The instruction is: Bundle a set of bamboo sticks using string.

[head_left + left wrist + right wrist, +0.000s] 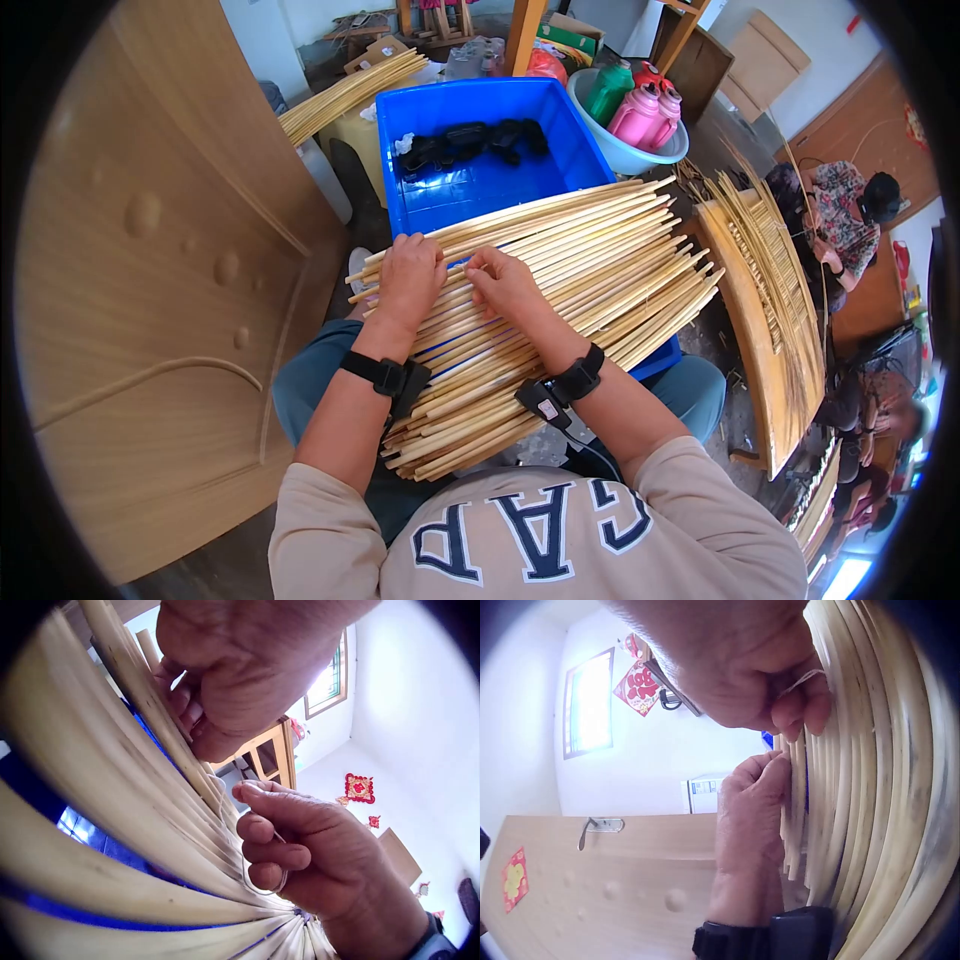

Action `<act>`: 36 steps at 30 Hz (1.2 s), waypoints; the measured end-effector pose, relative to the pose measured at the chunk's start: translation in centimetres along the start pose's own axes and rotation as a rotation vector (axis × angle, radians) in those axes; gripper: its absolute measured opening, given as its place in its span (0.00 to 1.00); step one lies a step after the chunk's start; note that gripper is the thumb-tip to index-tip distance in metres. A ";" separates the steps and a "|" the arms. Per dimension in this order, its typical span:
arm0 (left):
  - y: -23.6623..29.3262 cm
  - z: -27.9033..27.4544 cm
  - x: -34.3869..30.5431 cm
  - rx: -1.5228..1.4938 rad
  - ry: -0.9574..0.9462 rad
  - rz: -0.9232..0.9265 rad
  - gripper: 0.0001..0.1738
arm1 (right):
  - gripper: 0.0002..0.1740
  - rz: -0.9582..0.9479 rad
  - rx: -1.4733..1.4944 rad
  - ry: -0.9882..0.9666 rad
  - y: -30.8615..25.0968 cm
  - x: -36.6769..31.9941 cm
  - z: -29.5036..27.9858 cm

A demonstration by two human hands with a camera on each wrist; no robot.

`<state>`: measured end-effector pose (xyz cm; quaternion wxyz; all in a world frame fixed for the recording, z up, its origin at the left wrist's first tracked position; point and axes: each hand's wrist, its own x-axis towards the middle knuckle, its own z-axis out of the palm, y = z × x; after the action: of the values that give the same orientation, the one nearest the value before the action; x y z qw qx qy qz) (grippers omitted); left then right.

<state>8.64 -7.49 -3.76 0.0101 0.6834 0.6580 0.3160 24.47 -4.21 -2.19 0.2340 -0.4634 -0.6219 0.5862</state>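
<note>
Pale slender wooden sticks (590, 262), side by side like a mat, lie across the person's lap in the head view. The left hand (412, 272) grips the outermost stick (124, 664) along the far edge, its fingers curled round it in the left wrist view. Just to its right, the right hand (508, 288) pinches a thin white string (262, 891) between thumb and forefinger. That string loops over its curled lower fingers and runs to the sticks near the left hand. Part of the string is hidden behind the right hand in the right wrist view.
Beyond the sticks stands a blue tub (398, 200) with black items inside. A pale basin (655, 160) holds several flasks (634, 115). A wooden door (170, 300) rises close on the left. At right, a wooden bench (745, 330) bears more sticks, with people (850, 215) beyond.
</note>
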 end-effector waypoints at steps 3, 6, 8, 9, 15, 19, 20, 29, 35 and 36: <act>-0.1 0.0 0.0 -0.014 0.005 0.002 0.05 | 0.07 -0.018 -0.047 -0.018 0.4 0.1 0.1; -0.2 0.1 0.0 -0.034 0.013 -0.002 0.04 | 0.07 -0.005 -0.020 -0.006 0.3 -0.1 0.1; -0.3 0.1 0.0 -0.044 0.017 -0.001 0.04 | 0.07 0.004 -0.018 -0.007 0.0 -0.4 0.1; -0.4 0.2 0.0 -0.044 0.016 -0.006 0.04 | 0.06 0.013 -0.016 -0.010 0.0 -0.4 0.0; -0.4 0.2 0.1 -0.033 -0.005 -0.029 0.02 | 0.06 0.010 -0.027 0.023 0.1 -0.4 0.3; -0.4 0.1 0.2 -0.021 -0.023 -0.031 0.02 | 0.06 0.032 -0.031 0.017 0.0 -0.4 0.3; -0.4 0.2 0.1 -0.021 -0.024 -0.031 0.02 | 0.06 0.017 -0.024 0.021 0.2 -0.3 0.3; -0.2 0.0 0.1 -0.021 -0.025 -0.029 0.03 | 0.07 -0.285 -0.440 0.172 2.4 0.5 1.4; 0.0 -0.1 0.1 -0.027 0.029 0.056 0.03 | 0.07 -0.365 -0.504 0.244 2.7 0.4 1.8; -0.2 0.2 0.1 -0.054 0.051 0.067 0.03 | 0.07 -0.369 -0.508 0.258 2.8 0.5 1.9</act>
<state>8.51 -7.34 -3.95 0.0012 0.6963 0.6261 0.3510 23.46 -5.09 -5.35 0.2901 -0.4570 -0.7866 0.2970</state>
